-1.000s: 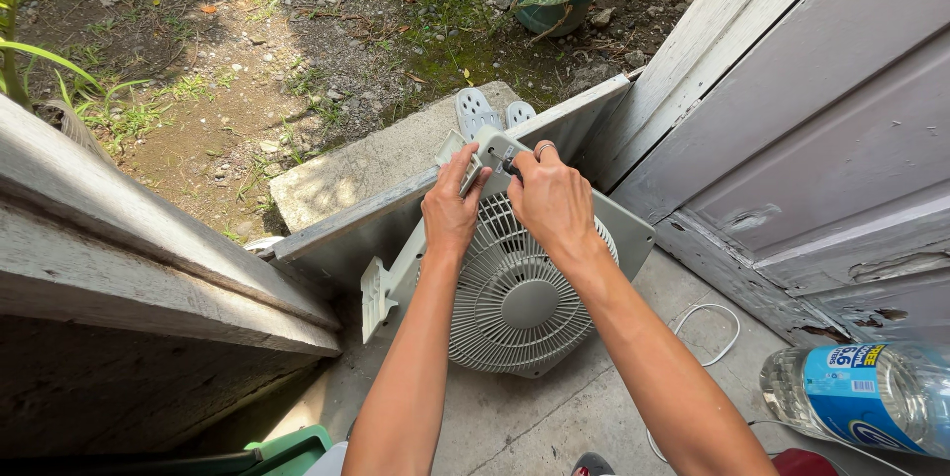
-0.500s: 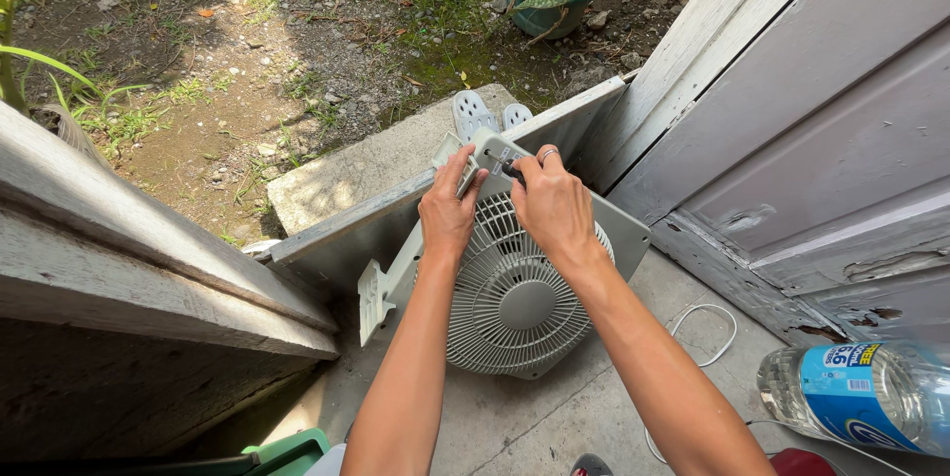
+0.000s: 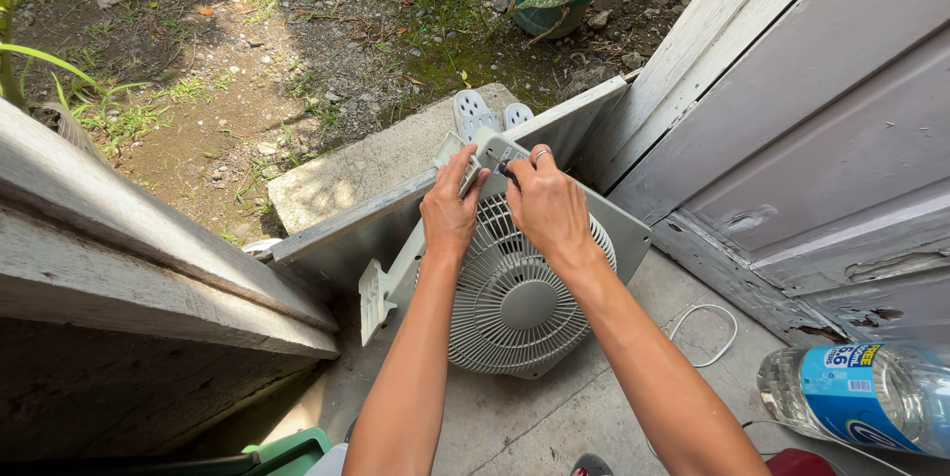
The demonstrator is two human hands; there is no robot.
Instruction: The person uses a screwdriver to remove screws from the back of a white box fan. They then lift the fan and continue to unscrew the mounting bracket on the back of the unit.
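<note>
Grey box fan (upright) under both hands.

1. I'm looking down at a grey concrete floor, cracked and stained.
2. A grey box fan stands on it at the centre, tipped against the doorway's sill.
3. A white cord loops on the floor at 4 o'clock from the fan.
4. A clear plastic bottle is at 4 o'clock, further out.
</note>
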